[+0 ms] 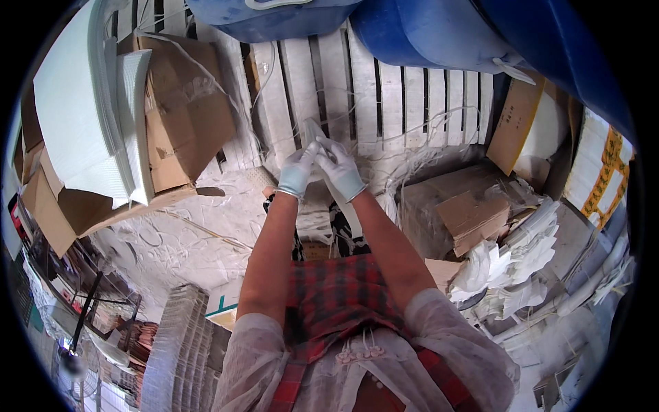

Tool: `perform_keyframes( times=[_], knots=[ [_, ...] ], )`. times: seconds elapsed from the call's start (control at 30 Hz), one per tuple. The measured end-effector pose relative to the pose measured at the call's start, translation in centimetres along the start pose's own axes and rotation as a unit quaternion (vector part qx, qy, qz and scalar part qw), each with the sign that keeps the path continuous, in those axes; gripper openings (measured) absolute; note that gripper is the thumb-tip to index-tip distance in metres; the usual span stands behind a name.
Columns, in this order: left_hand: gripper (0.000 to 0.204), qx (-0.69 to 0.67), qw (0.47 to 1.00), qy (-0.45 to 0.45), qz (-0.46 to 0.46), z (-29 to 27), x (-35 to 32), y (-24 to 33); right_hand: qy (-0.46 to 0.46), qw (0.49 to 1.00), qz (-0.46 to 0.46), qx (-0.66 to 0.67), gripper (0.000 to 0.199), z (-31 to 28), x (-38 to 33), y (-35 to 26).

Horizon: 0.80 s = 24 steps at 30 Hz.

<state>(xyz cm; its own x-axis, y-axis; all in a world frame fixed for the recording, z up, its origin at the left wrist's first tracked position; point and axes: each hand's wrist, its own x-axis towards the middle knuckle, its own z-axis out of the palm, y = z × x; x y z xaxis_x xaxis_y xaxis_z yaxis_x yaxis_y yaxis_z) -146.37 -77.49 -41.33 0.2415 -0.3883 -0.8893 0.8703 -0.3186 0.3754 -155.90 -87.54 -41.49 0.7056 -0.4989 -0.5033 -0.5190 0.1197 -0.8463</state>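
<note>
Both my hands wear pale gloves and meet in front of me over a white wooden pallet point(384, 96). My left hand point(296, 170) and my right hand point(340, 167) together pinch a small whitish piece point(314, 132), thin and strip-like, that sticks up between the fingertips. Its exact kind is too small to tell. My bare forearms reach up from a red plaid apron and sheer white sleeves.
An open cardboard box point(185, 117) with white sheets point(89, 103) stands at the left. Blue drums point(425, 27) lie at the top. More cardboard boxes point(467, 213) and crumpled white material point(515, 268) sit at the right. White straps litter the floor point(178, 240). A stacked column point(182, 343) stands at lower left.
</note>
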Motion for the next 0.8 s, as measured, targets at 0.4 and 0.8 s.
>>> perform_keyframes(
  times=[0.4, 0.8],
  knots=[
    [0.037, 0.296, 0.878, 0.169, 0.336, 0.3, 1.0, -2.6, 0.143, 0.957, 0.014, -0.253, 0.051, 1.9, 0.1, -3.3],
    [0.035, 0.180, 0.949, 0.217, 0.144, -9.7, -0.4, -6.9, 0.163, 0.911, 0.150, -0.347, 0.038, -9.1, 4.2, -1.4]
  ],
)
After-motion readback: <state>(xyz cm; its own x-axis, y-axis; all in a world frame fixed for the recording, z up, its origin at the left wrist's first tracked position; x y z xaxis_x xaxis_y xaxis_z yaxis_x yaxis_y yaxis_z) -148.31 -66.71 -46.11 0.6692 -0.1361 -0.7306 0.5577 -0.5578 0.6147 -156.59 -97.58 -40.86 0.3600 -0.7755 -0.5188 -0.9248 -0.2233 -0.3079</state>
